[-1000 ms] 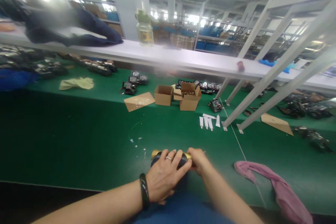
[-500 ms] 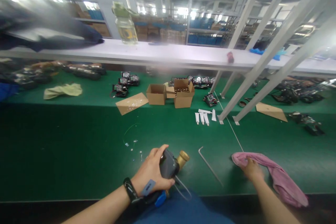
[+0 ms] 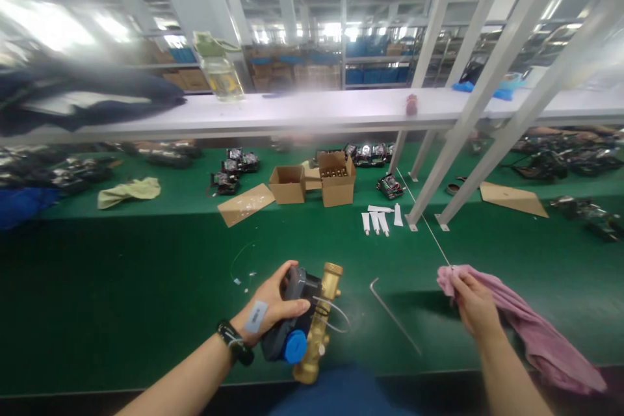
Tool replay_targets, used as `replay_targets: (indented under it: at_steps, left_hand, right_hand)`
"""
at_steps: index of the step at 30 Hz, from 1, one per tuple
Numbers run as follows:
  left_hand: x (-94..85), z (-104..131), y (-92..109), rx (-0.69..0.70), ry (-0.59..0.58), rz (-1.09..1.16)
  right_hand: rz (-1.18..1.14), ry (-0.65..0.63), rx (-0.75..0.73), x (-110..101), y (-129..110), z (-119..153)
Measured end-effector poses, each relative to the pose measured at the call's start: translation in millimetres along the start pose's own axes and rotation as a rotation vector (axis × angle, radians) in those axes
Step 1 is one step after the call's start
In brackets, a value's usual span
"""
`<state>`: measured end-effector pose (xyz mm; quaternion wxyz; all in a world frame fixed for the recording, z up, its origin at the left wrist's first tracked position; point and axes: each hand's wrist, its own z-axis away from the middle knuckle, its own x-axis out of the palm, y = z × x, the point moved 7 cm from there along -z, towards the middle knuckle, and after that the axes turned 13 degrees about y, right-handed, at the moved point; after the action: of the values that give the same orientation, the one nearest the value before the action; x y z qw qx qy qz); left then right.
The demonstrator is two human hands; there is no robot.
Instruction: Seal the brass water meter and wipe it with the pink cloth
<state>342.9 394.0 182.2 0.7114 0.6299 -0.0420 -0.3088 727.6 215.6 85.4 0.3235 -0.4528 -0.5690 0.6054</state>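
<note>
My left hand [image 3: 273, 305] is closed around the dark housing of a brass-bodied meter [image 3: 331, 279], tilted above the bench near its front edge. A blue round cap [image 3: 295, 346] and a thin looped cable show on the meter. Over to the right, my right hand [image 3: 472, 302] pinches one end of a pink cloth [image 3: 541, 335], whose rest trails toward the bench's front edge. Between the hands a long hex key [image 3: 394, 316] lies on the green bench top [image 3: 146, 292].
White tubes [image 3: 383, 221] lie mid-bench beside the grey rack posts [image 3: 446, 123]. Two cardboard boxes [image 3: 337, 188], a flat cardboard piece [image 3: 246, 203] and several electronic units [image 3: 225, 182] sit farther back. A white shelf [image 3: 302, 104] spans above, carrying a bottle [image 3: 219, 75].
My left hand has turned the meter, so its brass pipe and blue cap now show. My right hand has lifted the gripped end of the pink cloth slightly.
</note>
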Motion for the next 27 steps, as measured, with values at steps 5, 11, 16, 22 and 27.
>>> replay_targets:
  at_steps: [5,11,16,22,27]
  left_hand:
    - [17.7,-6,5,0.078,0.001,-0.127]
    - [32.4,-12,7,0.088,0.0,-0.044]
    - [23.3,-6,29,0.009,-0.082,0.137]
    - [11.4,6,63,0.101,-0.272,0.194]
    - [4.7,9,54,0.125,-0.3,0.156]
  right_hand:
    - [-0.083,-0.523,-0.472,70,-118,69]
    - [-0.01,-0.679,-0.85,99,-204,107]
    - [0.111,-0.889,-0.995,107,-218,120]
    - [0.014,-0.948,-1.072,150,-216,130]
    - [-0.109,-1.12,-0.949,172,-202,141]
